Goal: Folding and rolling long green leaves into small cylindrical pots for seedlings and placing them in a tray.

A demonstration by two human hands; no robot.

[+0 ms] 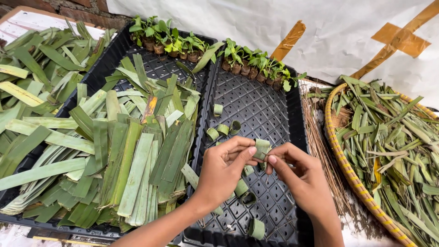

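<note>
My left hand [224, 169] and my right hand [299, 176] meet over a black plastic tray [256, 98] and together pinch a short strip of green leaf [261, 148] curled into a ring. Several finished leaf rings [222, 129] lie scattered in the tray, more of them [242, 188] under my hands and one [257, 227] near the front edge. A second black tray [157, 66] to the left carries a thick stack of cut leaf strips [132, 169].
Rows of small seedlings in soil plugs [171, 43], [256, 64] line the back of both trays. More long leaves [36, 77] are heaped at far left. A woven basket [347, 169] of leaf scraps sits right, beside a bundle of thin sticks [320, 142]. White sheeting hangs behind.
</note>
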